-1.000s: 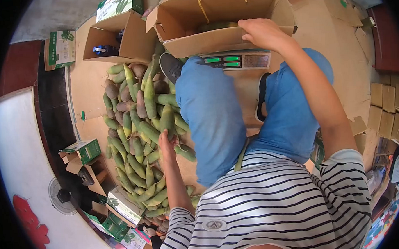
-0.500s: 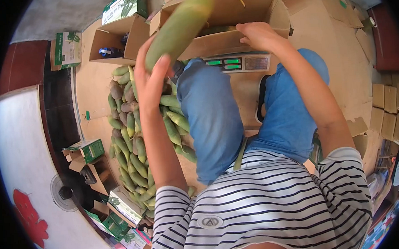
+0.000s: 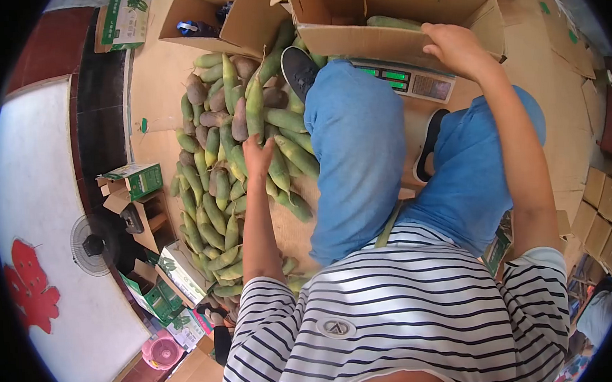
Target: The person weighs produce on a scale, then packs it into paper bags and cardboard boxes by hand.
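My left hand (image 3: pixel 257 154) is down at the pile, its fingers closed round the lower end of a long green radish (image 3: pixel 254 109). That radish lies over others, with its thin tip pointing away from me. On the right, my right hand (image 3: pixel 456 48) grips the near rim of a large open cardboard box (image 3: pixel 381 43). Inside the box lies a green radish (image 3: pixel 393 23), partly hidden by the front wall. Under the box's near side, a scale (image 3: pixel 428 86) shows lit green displays.
Several green and brownish radishes (image 3: pixel 213 208) cover the floor to my left. A smaller open box (image 3: pixel 255 17) holding a blue-capped item stands beyond them. Green-and-white cartons (image 3: pixel 143 180) and a fan (image 3: pixel 91 245) line the left side. My knees frame the scale.
My left hand has come down from near the box with a radish raised in it to the pile. My right hand stays at the box rim. The view has shifted left.
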Motion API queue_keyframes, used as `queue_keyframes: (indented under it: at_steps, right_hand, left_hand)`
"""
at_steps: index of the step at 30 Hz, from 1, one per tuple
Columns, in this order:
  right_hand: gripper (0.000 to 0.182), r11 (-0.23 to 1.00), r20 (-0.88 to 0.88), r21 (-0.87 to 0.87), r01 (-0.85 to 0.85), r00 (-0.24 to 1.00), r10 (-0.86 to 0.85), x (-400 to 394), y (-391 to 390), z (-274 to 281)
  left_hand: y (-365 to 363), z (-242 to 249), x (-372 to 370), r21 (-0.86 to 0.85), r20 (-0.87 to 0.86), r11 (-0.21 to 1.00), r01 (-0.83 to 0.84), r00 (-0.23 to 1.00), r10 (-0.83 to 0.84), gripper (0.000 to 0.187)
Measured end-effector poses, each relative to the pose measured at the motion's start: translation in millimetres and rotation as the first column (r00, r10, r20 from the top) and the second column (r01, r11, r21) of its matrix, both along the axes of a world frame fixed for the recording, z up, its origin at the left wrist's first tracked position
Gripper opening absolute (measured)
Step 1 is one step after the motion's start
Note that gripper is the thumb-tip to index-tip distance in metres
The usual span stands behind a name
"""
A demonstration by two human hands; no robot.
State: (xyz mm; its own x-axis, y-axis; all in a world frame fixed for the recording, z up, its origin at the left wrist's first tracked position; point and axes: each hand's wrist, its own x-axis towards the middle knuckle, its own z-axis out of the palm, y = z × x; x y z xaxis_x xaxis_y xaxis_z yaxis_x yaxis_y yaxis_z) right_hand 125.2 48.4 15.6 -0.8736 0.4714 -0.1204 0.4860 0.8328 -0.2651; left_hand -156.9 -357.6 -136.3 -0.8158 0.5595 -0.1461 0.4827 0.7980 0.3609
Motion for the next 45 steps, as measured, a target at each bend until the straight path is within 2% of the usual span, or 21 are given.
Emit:
queue_keyframes:
  at_steps: [2,4,6,8,11,12,16,17,22,24,25,26,29,30,33,35,37,39,41,44,45]
  right_hand:
    - [0.021,1.0,-0.017,0.003,0.008,1.0,-0.008,0,0,-1]
    - [0.024,1.0,-0.001,0.0,0.014,1.0,-0.014,0,0,1]
    - [0.031,1.0,0.045,-0.009,0.016,0.999,-0.016,-1,0,3]
    - [0.032,1.0,-0.002,0.011,0.0,1.0,0.0,0,2,-2]
    - [0.032,1.0,0.022,0.006,0.008,1.0,-0.008,-2,1,1]
    - [0.032,1.0,0.047,0.0,0.018,0.999,-0.018,-4,1,4]
    - [0.023,0.998,-0.096,0.061,0.0,0.995,0.006,-3,0,-5]
    - [0.023,0.999,-0.072,0.042,0.015,0.997,-0.012,-2,1,-3]
    - [0.021,0.998,0.003,0.0,0.057,0.998,-0.057,-7,-3,4]
    - [0.021,0.998,0.007,-0.003,0.057,0.998,-0.057,-7,-4,6]
    - [0.021,0.998,-0.003,-0.008,0.057,0.998,-0.057,-6,-4,6]
    - [0.02,0.998,-0.012,-0.013,0.057,0.998,-0.057,-5,-5,6]
    - [0.026,0.998,0.067,-0.03,0.052,0.997,-0.05,-5,-2,5]
    - [0.025,0.999,0.057,-0.02,0.038,0.998,-0.037,-5,-1,4]
    - [0.025,1.0,0.043,-0.007,0.012,0.999,-0.012,-2,1,0]
    - [0.024,1.0,0.042,-0.011,0.008,0.999,-0.008,-3,1,-2]
    - [0.024,1.0,0.052,-0.019,0.016,0.999,-0.015,-3,3,-4]
    - [0.024,1.0,0.038,-0.018,0.015,0.999,-0.015,-2,3,-5]
    - [0.024,1.0,0.006,-0.01,0.005,1.0,-0.005,-1,3,-4]
    - [0.024,0.999,0.056,-0.032,0.04,0.998,-0.039,-3,3,-5]
    - [0.025,0.998,0.074,-0.042,0.04,0.997,-0.037,-4,2,-3]
  left_hand:
    - [-24,-30,-26,-0.03,0.03,0.996,-0.082,0.996,0.083,0.053]
    - [-26,-36,-30,-0.097,0.044,0.978,-0.185,0.981,0.19,0.053]
    - [-32,-54,-40,-0.048,0.074,0.981,-0.19,0.978,0.193,0.051]
    - [-36,-76,-50,0.028,0.096,0.978,-0.208,0.974,0.204,0.05]
    - [-22,-70,-54,-0.098,0.106,0.965,-0.245,0.961,0.255,0.052]
    - [-21,-74,-60,-0.132,0.103,0.964,-0.23,0.964,0.244,0.059]
    - [-15,-91,-66,-0.168,0.142,0.943,-0.286,0.94,0.311,0.075]
    - [-15,-93,-68,-0.212,0.156,0.93,-0.301,0.929,0.337,0.078]
    - [2,-81,-51,-0.097,0.218,0.946,-0.309,0.921,0.323,0.073]
    - [8,-77,-43,0.018,0.523,0.85,-0.526,0.73,0.441,0.067]
    - [14,-67,-34,0.041,0.66,0.774,-0.632,0.599,0.453,0.064]
    - [16,-55,-23,0.093,0.803,0.689,-0.718,0.463,0.375,0.057]
    - [24,-28,7,0.178,0.9,0.555,-0.812,0.363,0.243,0.05]
    - [30,-12,19,0.231,0.895,0.551,-0.802,0.397,0.202,0.043]
    - [49,43,40,0.507,0.787,0.527,-0.682,0.616,0.04,0.041]
    - [79,95,49,0.717,0.579,0.507,-0.478,0.814,-0.053,0.043]
    - [106,141,44,0.807,0.33,0.565,-0.171,0.924,-0.192,0.045]
    - [139,183,49,0.805,0.174,0.593,0.014,0.95,-0.259,0.041]
    - [173,204,48,0.801,-0.009,0.556,0.221,0.934,-0.358,0.038]
    - [216,210,53,0.764,0.081,0.617,0.189,0.921,-0.382,0.04]
    - [222,201,52,0.695,-0.021,0.669,0.265,0.937,-0.35,0.038]
